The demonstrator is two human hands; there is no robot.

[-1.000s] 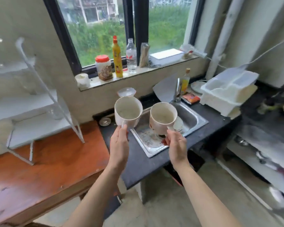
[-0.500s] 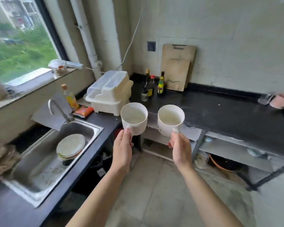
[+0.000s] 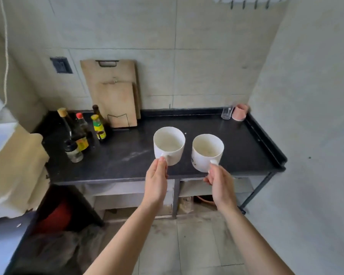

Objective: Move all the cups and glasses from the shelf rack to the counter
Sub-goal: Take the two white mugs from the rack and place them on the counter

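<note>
My left hand (image 3: 157,181) grips the handle of a white mug (image 3: 168,144), held upright above the black counter (image 3: 236,147). My right hand (image 3: 219,185) grips the handle of a second white mug (image 3: 207,151), just right of the first and also in the air over the counter's front part. Both mugs look empty. At the counter's far right corner stand a clear glass (image 3: 226,112) and a pink cup (image 3: 240,112). The shelf rack is out of view.
Several sauce bottles (image 3: 81,133) cluster at the counter's back left. Two wooden cutting boards (image 3: 112,92) lean on the wall behind them. A white plastic box (image 3: 6,165) sits at the left. The wall (image 3: 316,135) closes the right side; shelves lie under the counter.
My view has swung right from the window and sink to face the black counter. Both hands kept the mugs and now hold them over the counter's surface.
</note>
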